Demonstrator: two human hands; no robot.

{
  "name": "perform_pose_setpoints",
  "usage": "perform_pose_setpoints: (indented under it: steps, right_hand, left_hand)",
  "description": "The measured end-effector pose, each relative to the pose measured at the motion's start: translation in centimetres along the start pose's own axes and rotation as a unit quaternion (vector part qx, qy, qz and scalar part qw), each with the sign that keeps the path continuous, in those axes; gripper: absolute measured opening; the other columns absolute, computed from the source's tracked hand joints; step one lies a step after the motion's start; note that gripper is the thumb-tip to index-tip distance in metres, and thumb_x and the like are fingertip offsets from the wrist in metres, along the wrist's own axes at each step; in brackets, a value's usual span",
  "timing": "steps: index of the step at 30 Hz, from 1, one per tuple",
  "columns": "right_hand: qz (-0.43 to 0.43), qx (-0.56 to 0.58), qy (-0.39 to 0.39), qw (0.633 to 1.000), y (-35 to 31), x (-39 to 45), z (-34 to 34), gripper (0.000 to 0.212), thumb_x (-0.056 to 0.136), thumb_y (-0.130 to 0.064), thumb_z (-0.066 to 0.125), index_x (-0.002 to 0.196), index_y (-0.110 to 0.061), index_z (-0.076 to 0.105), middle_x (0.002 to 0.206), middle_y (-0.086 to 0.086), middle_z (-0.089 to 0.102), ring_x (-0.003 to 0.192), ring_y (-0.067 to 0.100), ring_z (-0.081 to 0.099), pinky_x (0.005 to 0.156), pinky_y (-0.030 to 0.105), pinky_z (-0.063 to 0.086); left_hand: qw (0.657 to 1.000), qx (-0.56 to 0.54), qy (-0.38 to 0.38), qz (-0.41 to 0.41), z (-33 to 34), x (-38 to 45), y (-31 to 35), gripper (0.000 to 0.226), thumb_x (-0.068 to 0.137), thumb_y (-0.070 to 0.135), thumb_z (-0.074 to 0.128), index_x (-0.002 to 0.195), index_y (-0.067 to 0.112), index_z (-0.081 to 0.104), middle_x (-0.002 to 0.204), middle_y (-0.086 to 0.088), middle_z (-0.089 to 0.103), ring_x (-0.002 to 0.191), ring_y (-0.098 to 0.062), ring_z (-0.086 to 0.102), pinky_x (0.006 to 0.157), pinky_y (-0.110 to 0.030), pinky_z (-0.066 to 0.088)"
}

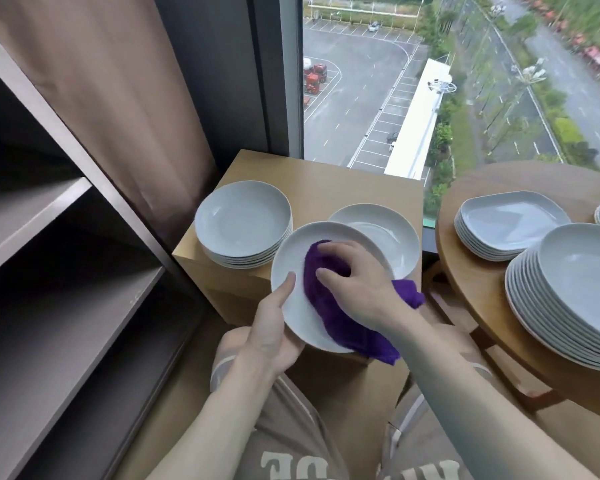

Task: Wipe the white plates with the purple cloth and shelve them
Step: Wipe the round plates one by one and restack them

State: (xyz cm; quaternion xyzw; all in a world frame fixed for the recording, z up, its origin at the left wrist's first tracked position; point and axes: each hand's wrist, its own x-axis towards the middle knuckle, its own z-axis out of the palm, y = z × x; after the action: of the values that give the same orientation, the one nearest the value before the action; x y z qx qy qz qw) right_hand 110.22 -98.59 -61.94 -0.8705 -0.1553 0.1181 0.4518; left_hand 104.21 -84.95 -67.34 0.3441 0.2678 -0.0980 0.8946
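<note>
Gripping a white plate (293,308) by its near rim, thumb on the face and fingers beneath, the left hand (274,336) holds it tilted above a small wooden table (326,178); the right hand (357,285) presses a purple cloth (329,306) onto it, fingers curled over the fabric. Behind sit a plate stack (243,225) and a single plate (381,235); more stacks (568,289) crowd a round table at right. Shelves (49,271) at left show no plates. Hard wiping could lever the plate out of its one-handed hold. Fingers under the plate are hidden; the right-hand stacks are cut off.
</note>
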Motion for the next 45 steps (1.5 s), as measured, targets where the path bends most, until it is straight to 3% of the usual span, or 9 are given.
perform_pose_setpoints:
  steps: [3, 7, 12, 21, 28, 32, 36, 40, 45]
  right_hand:
    - [0.051, 0.080, -0.031, 0.995, 0.5, 0.4, 0.2, 0.045, 0.092, -0.009, 0.062, 0.134, -0.026, 0.063, 0.129, -0.013, 0.060, 0.117, 0.005, 0.057, 0.102, 0.032, 0.050]
    - [0.081, -0.043, 0.016, 0.996, 1.1, 0.8, -0.3, 0.050, 0.093, -0.027, 0.065, 0.140, -0.031, 0.051, 0.133, -0.008, 0.047, 0.120, 0.011, 0.050, 0.092, 0.025, 0.042]
    - [0.119, -0.040, 0.027, 0.992, 0.6, 0.6, -0.1, 0.049, 0.093, -0.045, 0.067, 0.140, -0.040, 0.052, 0.125, -0.004, 0.042, 0.105, 0.015, 0.050, 0.075, 0.020, 0.043]
    - [0.106, 0.155, -0.002, 0.982, -0.2, 0.3, -0.4, 0.037, 0.094, -0.005, 0.063, 0.107, -0.036, 0.077, 0.099, -0.013, 0.075, 0.096, 0.012, 0.071, 0.089, 0.037, 0.061]
    - [0.011, 0.061, 0.074, 0.995, -0.1, -0.1, 1.0, 0.034, 0.091, 0.000, 0.062, 0.107, -0.026, 0.078, 0.099, -0.023, 0.071, 0.097, -0.012, 0.060, 0.080, 0.000, 0.041]
    - [-0.018, -0.001, 0.127, 0.992, 0.8, -0.3, 2.1, 0.035, 0.086, 0.004, 0.064, 0.102, -0.024, 0.076, 0.100, -0.021, 0.065, 0.096, -0.016, 0.056, 0.082, -0.001, 0.039]
    - [-0.046, -0.029, 0.163, 0.985, 1.2, -0.3, 2.4, 0.035, 0.086, 0.006, 0.061, 0.102, -0.021, 0.075, 0.098, -0.019, 0.060, 0.096, -0.018, 0.053, 0.082, -0.001, 0.038]
    - [-0.046, -0.057, 0.210, 0.975, 1.7, 0.3, 2.1, 0.035, 0.091, 0.004, 0.054, 0.108, -0.018, 0.076, 0.105, -0.004, 0.058, 0.096, 0.000, 0.054, 0.082, 0.006, 0.038]
    - [0.043, -0.054, 0.215, 0.974, 1.6, 2.3, 0.9, 0.039, 0.098, -0.005, 0.047, 0.123, -0.020, 0.073, 0.112, -0.003, 0.054, 0.108, 0.015, 0.053, 0.090, 0.018, 0.034]
  left_hand:
    - [1.000, 0.011, 0.007, 0.012, 0.1, 0.2, 0.2, 0.044, 0.105, 0.037, 0.052, 0.140, 0.013, 0.063, 0.134, -0.018, 0.068, 0.128, -0.036, 0.063, 0.111, -0.053, 0.048]
    - [0.999, 0.035, -0.004, 0.038, 0.2, 0.5, 0.7, 0.045, 0.097, 0.030, 0.066, 0.138, 0.012, 0.065, 0.135, -0.018, 0.068, 0.127, -0.037, 0.064, 0.112, -0.054, 0.048]
    - [0.997, 0.052, -0.034, 0.051, 0.0, 0.5, 0.2, 0.052, 0.089, 0.025, 0.077, 0.138, 0.011, 0.065, 0.135, -0.018, 0.068, 0.127, -0.037, 0.064, 0.111, -0.055, 0.049]
    - [0.996, 0.051, -0.046, 0.063, 0.3, 0.1, 1.2, 0.053, 0.087, 0.023, 0.079, 0.134, 0.002, 0.066, 0.130, -0.024, 0.069, 0.122, -0.040, 0.066, 0.108, -0.053, 0.051]
    - [0.990, 0.109, -0.016, 0.089, 0.4, 0.0, 0.8, 0.022, 0.094, 0.005, 0.069, 0.115, 0.002, 0.072, 0.103, -0.017, 0.078, 0.095, -0.029, 0.076, 0.080, -0.037, 0.064]
    - [0.987, 0.131, -0.016, 0.090, 0.5, 0.1, 0.5, 0.021, 0.095, -0.009, 0.060, 0.106, 0.003, 0.074, 0.094, -0.015, 0.078, 0.087, -0.025, 0.076, 0.072, -0.032, 0.062]
    - [0.987, 0.130, -0.032, 0.085, 0.5, 0.1, 0.7, 0.028, 0.092, -0.013, 0.060, 0.112, 0.002, 0.072, 0.101, -0.018, 0.076, 0.094, -0.030, 0.074, 0.081, -0.040, 0.062]
    - [0.989, 0.109, -0.046, 0.083, 0.1, 0.1, 0.5, 0.039, 0.085, -0.005, 0.066, 0.123, 0.002, 0.069, 0.117, -0.023, 0.074, 0.104, -0.035, 0.072, 0.092, -0.044, 0.059]
    - [0.988, 0.131, -0.064, 0.056, 0.6, -0.5, 0.3, 0.051, 0.086, 0.028, 0.080, 0.131, 0.007, 0.067, 0.120, -0.018, 0.074, 0.102, -0.029, 0.073, 0.083, -0.039, 0.062]
